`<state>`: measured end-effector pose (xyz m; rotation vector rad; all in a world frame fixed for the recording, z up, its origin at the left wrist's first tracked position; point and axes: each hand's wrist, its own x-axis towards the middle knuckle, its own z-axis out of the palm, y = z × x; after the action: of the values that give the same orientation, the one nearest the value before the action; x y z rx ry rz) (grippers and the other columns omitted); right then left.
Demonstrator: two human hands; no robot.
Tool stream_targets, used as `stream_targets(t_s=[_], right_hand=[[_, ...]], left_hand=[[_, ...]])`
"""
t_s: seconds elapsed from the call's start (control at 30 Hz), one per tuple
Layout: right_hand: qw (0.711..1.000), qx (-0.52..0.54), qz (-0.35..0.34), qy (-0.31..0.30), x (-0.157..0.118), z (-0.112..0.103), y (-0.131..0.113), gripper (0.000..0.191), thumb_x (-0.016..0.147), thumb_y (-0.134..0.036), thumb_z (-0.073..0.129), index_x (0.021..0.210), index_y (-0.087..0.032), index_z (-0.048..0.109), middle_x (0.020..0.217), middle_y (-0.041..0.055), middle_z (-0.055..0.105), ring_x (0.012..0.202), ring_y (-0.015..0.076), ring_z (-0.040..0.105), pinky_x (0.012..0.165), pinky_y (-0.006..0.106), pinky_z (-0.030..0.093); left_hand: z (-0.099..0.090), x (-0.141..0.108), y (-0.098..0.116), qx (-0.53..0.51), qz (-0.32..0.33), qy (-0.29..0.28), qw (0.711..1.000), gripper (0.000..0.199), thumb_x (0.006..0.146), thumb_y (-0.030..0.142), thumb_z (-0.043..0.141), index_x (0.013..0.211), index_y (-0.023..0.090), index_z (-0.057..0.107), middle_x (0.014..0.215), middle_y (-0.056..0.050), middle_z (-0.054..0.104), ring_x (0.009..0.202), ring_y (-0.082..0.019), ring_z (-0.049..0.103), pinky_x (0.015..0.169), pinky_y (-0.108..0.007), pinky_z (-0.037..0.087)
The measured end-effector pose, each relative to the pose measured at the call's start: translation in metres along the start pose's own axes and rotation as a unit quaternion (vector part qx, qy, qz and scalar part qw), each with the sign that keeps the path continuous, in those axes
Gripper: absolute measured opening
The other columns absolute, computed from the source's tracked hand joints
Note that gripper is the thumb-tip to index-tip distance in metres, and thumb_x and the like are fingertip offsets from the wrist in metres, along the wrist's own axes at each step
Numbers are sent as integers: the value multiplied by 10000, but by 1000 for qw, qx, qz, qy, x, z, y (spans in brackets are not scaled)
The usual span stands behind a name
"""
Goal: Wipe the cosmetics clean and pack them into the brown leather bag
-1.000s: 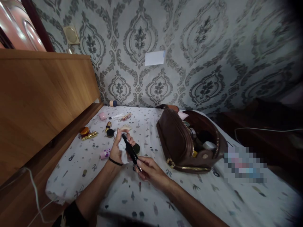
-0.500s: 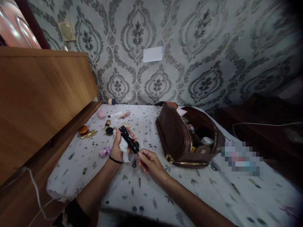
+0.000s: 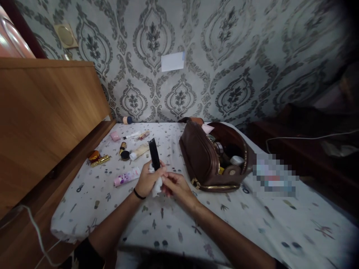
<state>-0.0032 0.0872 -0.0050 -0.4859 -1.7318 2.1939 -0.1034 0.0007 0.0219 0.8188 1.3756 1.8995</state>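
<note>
My left hand [image 3: 147, 180] is wrapped round a glossy black tube [image 3: 154, 154] and a crumpled white tissue [image 3: 157, 186]. The tube stands nearly upright, its upper part sticking out above the fingers. My right hand [image 3: 177, 188] touches my left at the lower end of the tube, fingers pinched together on the tissue. A purple and white tube [image 3: 127, 176] lies just left of my left hand. Beyond it are a cream tube [image 3: 140, 150], a round black lid [image 3: 125, 155] and a small gold and black item [image 3: 122, 147].
An open brown bag [image 3: 200, 157] full of items stands on the right. Gold tube [image 3: 101, 160], amber jar [image 3: 93, 155], pink item [image 3: 114, 136] and a peach-and-navy jar [image 3: 127, 120] lie left. A wooden cabinet [image 3: 50, 119] borders the left side.
The black tube has turned from slanted to nearly upright. My right fingers have moved up against my left hand and the tissue. The view has shifted a little to the right.
</note>
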Motion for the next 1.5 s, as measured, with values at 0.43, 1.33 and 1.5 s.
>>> stream_targets(t_s=[0.43,1.33,1.5], right_hand=[[979,-14,-167,114,-11,-8,-29,417,824,-537,666,1028,-182,594,556,-76,426,468,79,372,449,216,287],[886,-138,-326,301,-103,-143,-155,242,906,-394,660,1064,-211,672,658,-11,634,520,100,533,453,205,432],[847,-231,-347,331,-90,-175,-175,224,943,-408,603,1023,-209,670,676,-12,624,518,95,531,472,213,450]], left_hand=[[-11,2,12,287,111,36,951,544,855,686,495,608,208,577,493,11,489,514,-150,462,555,-266,321],[89,35,57,475,185,-169,843,344,990,428,464,1238,242,614,806,-13,683,681,-161,683,615,-240,525],[107,55,43,645,395,-190,626,373,1038,345,369,1352,228,532,855,-18,696,659,-157,688,539,-246,482]])
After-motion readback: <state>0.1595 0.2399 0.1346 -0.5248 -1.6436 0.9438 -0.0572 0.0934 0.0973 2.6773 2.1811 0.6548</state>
